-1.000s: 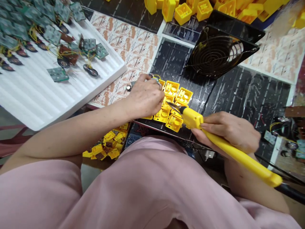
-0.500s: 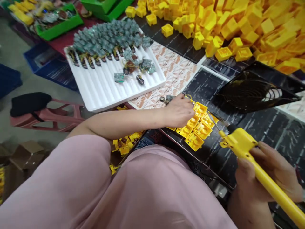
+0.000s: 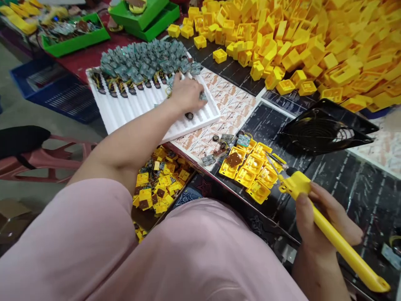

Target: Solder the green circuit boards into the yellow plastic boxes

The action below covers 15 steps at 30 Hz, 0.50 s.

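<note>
My left hand point(image 3: 185, 93) reaches onto the white foam tray point(image 3: 131, 110), fingers curled down over small circuit boards with wires near the tray's right edge; what it grips is hidden. My right hand point(image 3: 322, 221) is closed on a yellow soldering iron point(image 3: 326, 232), whose metal tip points at a cluster of yellow plastic housings point(image 3: 252, 169) on the black mat. A brown board sits in one housing. Loose small boards point(image 3: 225, 140) lie just left of the cluster.
A big heap of yellow housings point(image 3: 313, 37) fills the back right. A black fan point(image 3: 326, 129) stands right of the cluster. Green trays point(image 3: 140, 14) sit at the back left. A bin of finished yellow parts point(image 3: 156, 184) is below the table edge. A pink stool point(image 3: 46, 159) stands left.
My left hand left the yellow housings and moved up-left onto the foam tray. My head turned, bringing the heap into view. The soldering iron stayed beside the cluster.
</note>
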Motion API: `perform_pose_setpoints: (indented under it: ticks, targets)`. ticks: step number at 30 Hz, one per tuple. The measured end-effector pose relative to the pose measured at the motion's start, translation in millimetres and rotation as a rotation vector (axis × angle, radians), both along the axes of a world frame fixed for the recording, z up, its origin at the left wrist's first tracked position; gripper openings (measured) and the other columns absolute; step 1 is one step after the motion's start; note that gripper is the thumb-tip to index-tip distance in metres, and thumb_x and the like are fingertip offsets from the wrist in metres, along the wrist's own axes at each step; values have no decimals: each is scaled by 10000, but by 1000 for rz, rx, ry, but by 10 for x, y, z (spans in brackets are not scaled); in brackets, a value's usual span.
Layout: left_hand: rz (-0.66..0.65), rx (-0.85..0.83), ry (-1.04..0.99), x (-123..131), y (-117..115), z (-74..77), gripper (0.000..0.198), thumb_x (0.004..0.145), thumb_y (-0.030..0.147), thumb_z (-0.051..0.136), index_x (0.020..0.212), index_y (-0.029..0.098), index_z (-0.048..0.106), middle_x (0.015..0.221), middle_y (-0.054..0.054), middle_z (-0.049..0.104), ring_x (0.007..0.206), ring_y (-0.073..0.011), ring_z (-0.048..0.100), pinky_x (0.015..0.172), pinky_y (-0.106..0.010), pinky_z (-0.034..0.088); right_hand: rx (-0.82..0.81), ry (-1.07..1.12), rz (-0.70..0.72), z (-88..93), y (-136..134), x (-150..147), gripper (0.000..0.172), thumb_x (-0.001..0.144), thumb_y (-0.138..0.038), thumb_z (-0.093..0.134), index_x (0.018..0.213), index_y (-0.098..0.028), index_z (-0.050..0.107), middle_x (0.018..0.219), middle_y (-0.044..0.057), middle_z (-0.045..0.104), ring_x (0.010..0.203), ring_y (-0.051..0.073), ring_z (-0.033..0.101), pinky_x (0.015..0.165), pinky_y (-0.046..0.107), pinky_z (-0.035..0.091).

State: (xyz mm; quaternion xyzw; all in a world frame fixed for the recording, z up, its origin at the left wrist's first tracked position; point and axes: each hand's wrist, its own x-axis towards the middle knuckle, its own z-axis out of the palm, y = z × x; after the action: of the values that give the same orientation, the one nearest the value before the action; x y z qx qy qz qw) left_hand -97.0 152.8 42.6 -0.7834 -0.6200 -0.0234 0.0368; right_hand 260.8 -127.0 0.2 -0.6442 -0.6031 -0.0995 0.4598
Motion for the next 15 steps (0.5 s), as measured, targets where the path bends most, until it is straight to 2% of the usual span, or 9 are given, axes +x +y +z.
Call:
perform_pose_setpoints:
  ticks: [2, 5, 7, 9, 10, 12, 14, 15]
  targets:
    - [38, -7, -134, -90, 12, 85, 454, 1040, 555, 464, 1179, 190, 696, 1108, 16, 727, 1022, -152, 507, 1083, -510, 369, 71, -44, 67, 32, 8, -29, 397, 742, -281, 846, 1135, -319, 809, 793, 41, 794, 472, 209, 674, 352, 261, 423]
    - [-26, 22, -401, -292, -16, 306, 673, 1052, 715, 329, 1352, 146, 523, 1192, 48, 673, 883, -63, 416, 832, -335, 478, 99, -36, 74, 60, 13, -25, 471, 735, -245, 846, 1196, -323, 796, 787, 42, 790, 423, 193, 631, 345, 263, 409]
    - [-110, 108, -480, -406, 0, 463, 608, 1082, 681, 270, 1270, 149, 496, 1110, 64, 626, 839, -44, 365, 710, -274, 446, 105, -15, 78, 74, 29, -26, 469, 731, -232, 846, 1190, -314, 801, 772, 42, 784, 419, 181, 621, 349, 254, 401]
    - [-194, 263, -591, -448, 31, 600, 387, 1090, 539, 399, 1031, 168, 490, 966, 84, 539, 819, -36, 342, 714, -260, 418, 114, -13, 107, 86, 50, -43, 463, 736, -223, 845, 1189, -308, 802, 740, 35, 773, 409, 164, 603, 352, 242, 395]
    - [-230, 344, -666, -437, 35, 657, 323, 1061, 463, 484, 915, 179, 438, 914, 91, 490, 814, -29, 355, 740, -259, 415, 117, -18, 117, 90, 57, -56, 461, 740, -222, 844, 1192, -308, 801, 736, 34, 772, 406, 157, 596, 355, 239, 396]
    - [-272, 447, -835, -361, -4, 733, 369, 979, 358, 607, 805, 198, 324, 871, 101, 432, 808, -19, 392, 785, -257, 419, 120, -22, 121, 88, 57, -75, 466, 746, -226, 849, 1201, -311, 796, 754, 34, 779, 405, 150, 587, 362, 238, 401]
    - [-255, 382, -847, -241, -109, 744, 338, 958, 348, 624, 799, 214, 357, 874, 102, 481, 808, -28, 437, 800, -258, 436, 108, -5, 102, 72, 37, -77, 489, 745, -237, 859, 1222, -317, 787, 806, 41, 793, 408, 149, 587, 373, 245, 418]
    - [-238, 279, -744, -177, -174, 722, 253, 971, 350, 596, 826, 213, 441, 908, 89, 553, 827, -39, 472, 822, -261, 452, 100, 10, 93, 60, 22, -69, 511, 738, -245, 870, 1235, -323, 780, 832, 43, 799, 401, 148, 582, 374, 250, 425]
